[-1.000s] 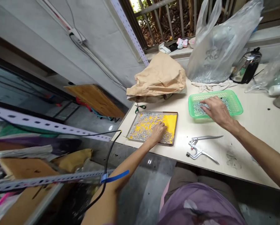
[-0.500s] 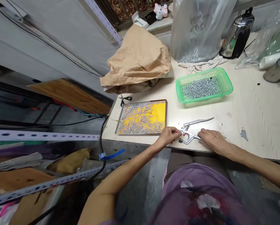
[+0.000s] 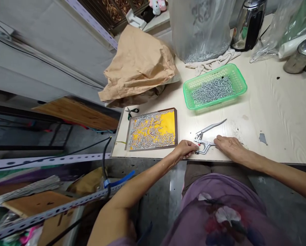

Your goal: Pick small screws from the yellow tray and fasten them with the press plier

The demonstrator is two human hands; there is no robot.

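A pair of silver snap-fastener-style pliers (image 3: pixel 206 146) lies on the table near its front edge, its upper handle raised and its jaws apart, with a small red spot at the jaw. My left hand (image 3: pixel 185 149) is pinched closed at the jaw end; whatever lies between its fingertips is too small to make out. My right hand (image 3: pixel 228 147) has its fingers closed on the end of the lower handle. To the left of the pliers, a shallow tray (image 3: pixel 175 126) with a yellow bottom holds many small metal pins (image 3: pixel 153 135), loosely spread.
A green plastic basket (image 3: pixel 241 89) of similar metal pieces stands behind the pliers. Scissors (image 3: pixel 132 112) lie behind the tray. Farther back are a brown paper bag (image 3: pixel 140 65), a large clear plastic bag (image 3: pixel 201 30), a cloth (image 3: pixel 211 62) and a kettle (image 3: pixel 249 27). A metal cup (image 3: pixel 300 56) stands right.
The camera view has shifted, so the tabletop things appear farther left. My left fingertips have moved slightly down toward the lower jaw tip. My right hand stays at the handle.
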